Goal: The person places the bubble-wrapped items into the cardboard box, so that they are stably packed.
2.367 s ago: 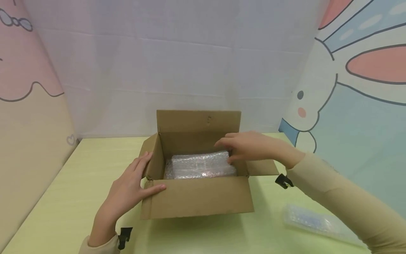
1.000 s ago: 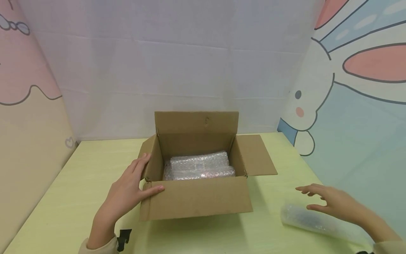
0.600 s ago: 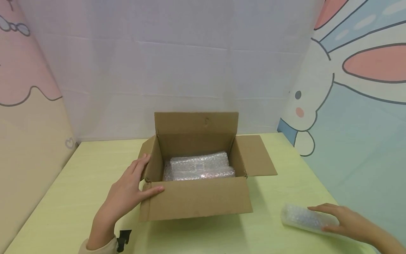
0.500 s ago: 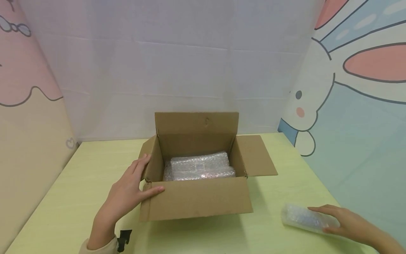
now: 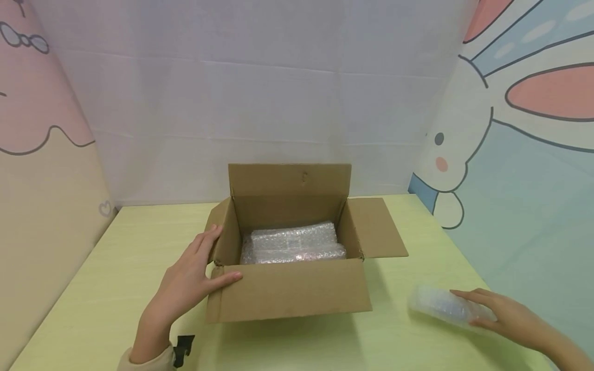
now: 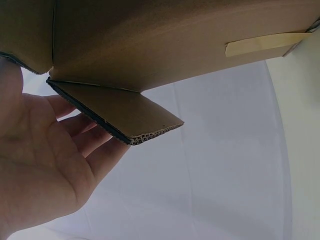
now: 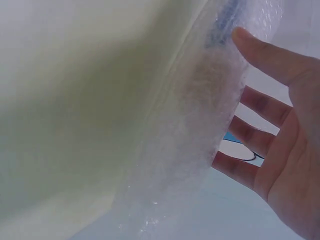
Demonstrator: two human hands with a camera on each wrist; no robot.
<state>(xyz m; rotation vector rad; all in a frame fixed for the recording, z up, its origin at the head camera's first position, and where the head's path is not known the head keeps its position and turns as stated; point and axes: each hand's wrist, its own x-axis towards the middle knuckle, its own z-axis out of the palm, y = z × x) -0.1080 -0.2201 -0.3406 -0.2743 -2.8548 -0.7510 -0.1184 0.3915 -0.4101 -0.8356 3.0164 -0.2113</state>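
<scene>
An uncovered cardboard box stands on the table, flaps folded outward. Inside lie bubble-wrapped packages. My left hand rests at the box's near left corner, fingers over the left flap and thumb laid on the front flap. Seen from the left wrist, its palm faces the flap's outer side and the fingertips are hidden behind the cardboard. Over at the right, my right hand holds a long bubble-wrapped package between thumb and fingers. Something blue shows through the wrap; its contents are unclear.
A pale yellow-green table carries the box. Behind it hangs a white cloth backdrop. Cartoon-printed walls border both sides. The box's right flap sticks out toward the right hand.
My right hand left the box, moved down to the right and took hold of the wrapped package there. The package has now risen slightly. My left hand stays on the box.
</scene>
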